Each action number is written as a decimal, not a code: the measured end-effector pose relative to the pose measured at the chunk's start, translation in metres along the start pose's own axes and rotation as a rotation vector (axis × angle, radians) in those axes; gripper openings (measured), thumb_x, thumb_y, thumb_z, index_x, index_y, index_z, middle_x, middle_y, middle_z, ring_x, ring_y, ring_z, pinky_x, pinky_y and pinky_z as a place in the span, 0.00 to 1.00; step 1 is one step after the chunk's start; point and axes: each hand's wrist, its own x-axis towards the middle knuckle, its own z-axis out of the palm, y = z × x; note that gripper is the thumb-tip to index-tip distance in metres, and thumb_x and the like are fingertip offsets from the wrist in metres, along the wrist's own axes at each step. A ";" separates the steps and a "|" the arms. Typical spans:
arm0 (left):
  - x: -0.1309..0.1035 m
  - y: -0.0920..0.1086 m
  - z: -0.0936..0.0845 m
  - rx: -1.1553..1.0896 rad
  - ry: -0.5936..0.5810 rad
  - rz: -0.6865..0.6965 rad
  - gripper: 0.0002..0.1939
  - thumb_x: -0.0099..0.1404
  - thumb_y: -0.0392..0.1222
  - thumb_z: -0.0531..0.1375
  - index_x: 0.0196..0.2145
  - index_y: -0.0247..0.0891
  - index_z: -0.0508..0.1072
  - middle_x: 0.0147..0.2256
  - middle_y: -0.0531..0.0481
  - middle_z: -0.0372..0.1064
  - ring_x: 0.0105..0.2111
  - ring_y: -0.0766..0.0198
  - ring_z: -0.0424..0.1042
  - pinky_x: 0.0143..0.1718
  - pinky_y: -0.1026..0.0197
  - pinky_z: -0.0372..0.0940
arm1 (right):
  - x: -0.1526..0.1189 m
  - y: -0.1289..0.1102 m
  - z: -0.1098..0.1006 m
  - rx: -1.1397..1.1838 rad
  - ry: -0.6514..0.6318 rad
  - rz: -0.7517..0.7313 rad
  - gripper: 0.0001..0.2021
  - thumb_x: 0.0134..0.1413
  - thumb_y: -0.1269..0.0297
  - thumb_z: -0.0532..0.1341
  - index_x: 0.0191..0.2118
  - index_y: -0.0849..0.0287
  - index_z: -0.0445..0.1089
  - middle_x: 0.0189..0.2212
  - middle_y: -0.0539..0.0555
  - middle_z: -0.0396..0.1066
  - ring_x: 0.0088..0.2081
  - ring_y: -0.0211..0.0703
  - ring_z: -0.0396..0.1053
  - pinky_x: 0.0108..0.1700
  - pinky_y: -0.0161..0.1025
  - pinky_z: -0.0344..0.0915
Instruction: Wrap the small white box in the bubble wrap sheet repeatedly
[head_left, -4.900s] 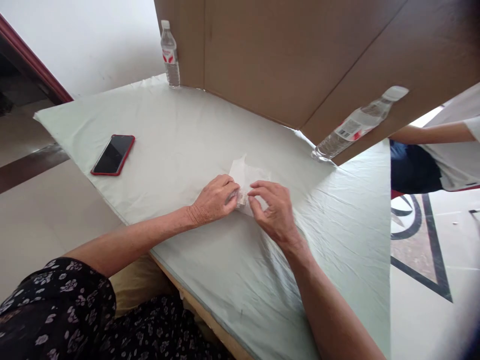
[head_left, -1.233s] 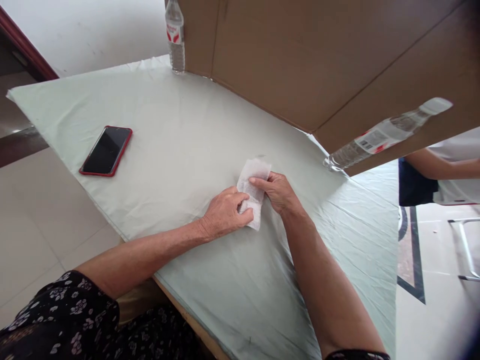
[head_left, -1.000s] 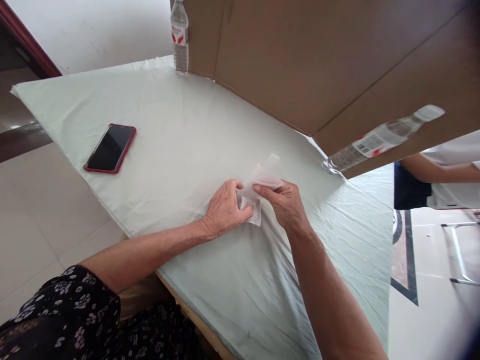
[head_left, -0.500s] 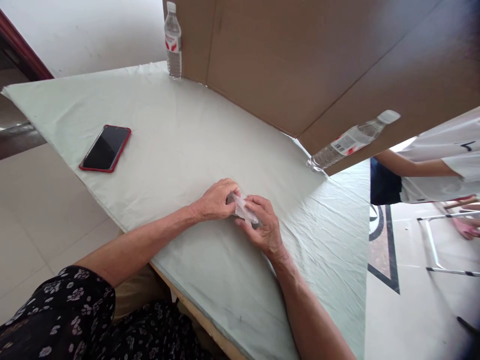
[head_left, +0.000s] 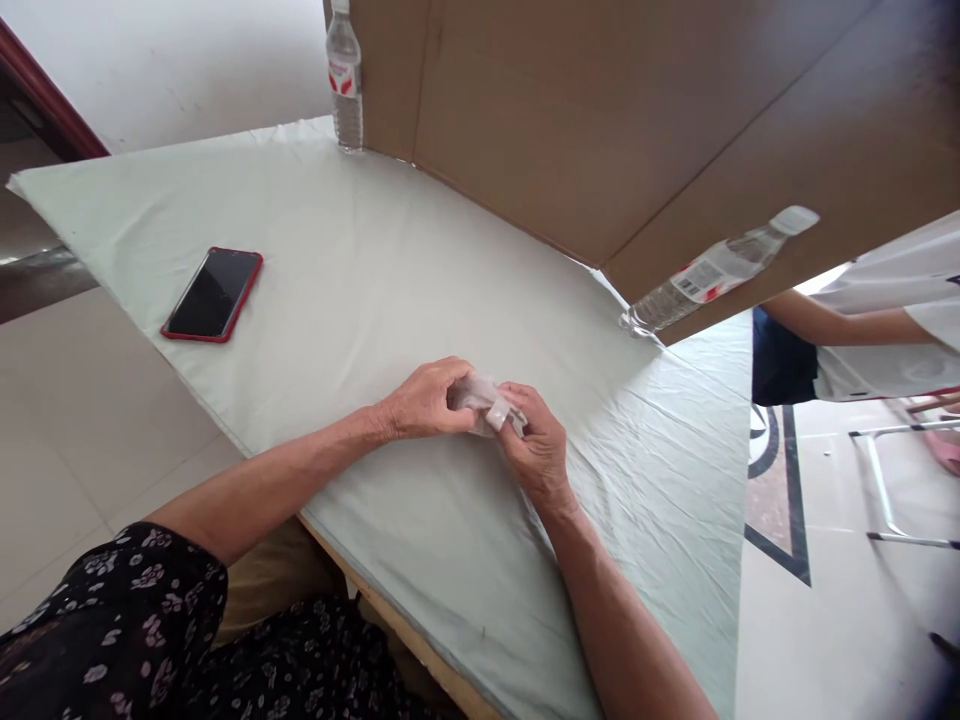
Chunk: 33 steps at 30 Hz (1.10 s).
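Observation:
A small crumpled piece of translucent white plastic [head_left: 487,402] is held between both hands, above the pale green cloth of the table [head_left: 420,260]. My left hand [head_left: 435,398] is closed on its left end, thumb and fingers curled round it. On the right end, my right hand [head_left: 534,440] pinches it between thumb and fingers. What the plastic is, and whether anything is inside it, I cannot make out.
A phone in a red case [head_left: 213,294] lies at the left. Brown cardboard [head_left: 525,120] stands along the far side, with an upright water bottle [head_left: 345,85] and a second bottle [head_left: 712,275] against it. Behind the cardboard, a person's arm [head_left: 847,325] shows at right.
My right hand has shifted its hold, its thumb now pressed on the plastic. The plastic has turned and bunched up between the hands. The camera view has moved slightly.

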 end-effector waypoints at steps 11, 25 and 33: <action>-0.002 0.015 -0.016 0.030 -0.189 -0.281 0.13 0.59 0.49 0.59 0.25 0.39 0.62 0.24 0.54 0.61 0.25 0.67 0.59 0.24 0.63 0.52 | -0.010 0.002 0.001 0.362 -0.086 0.319 0.41 0.44 0.51 0.74 0.63 0.51 0.59 0.41 0.52 0.75 0.42 0.46 0.73 0.46 0.45 0.69; 0.004 -0.001 -0.020 -0.642 -0.392 -0.287 0.38 0.54 0.35 0.64 0.62 0.36 0.61 0.53 0.42 0.70 0.50 0.56 0.71 0.46 0.59 0.65 | -0.011 0.004 -0.004 -0.056 0.017 0.032 0.25 0.54 0.46 0.65 0.53 0.51 0.66 0.62 0.61 0.63 0.64 0.58 0.61 0.60 0.59 0.61; 0.005 -0.011 -0.017 -0.622 -0.420 -0.248 0.39 0.56 0.36 0.63 0.65 0.41 0.59 0.56 0.45 0.67 0.53 0.56 0.69 0.45 0.61 0.64 | -0.003 0.010 -0.001 -0.035 -0.217 0.051 0.24 0.51 0.49 0.68 0.52 0.50 0.68 0.68 0.61 0.54 0.71 0.59 0.48 0.68 0.61 0.49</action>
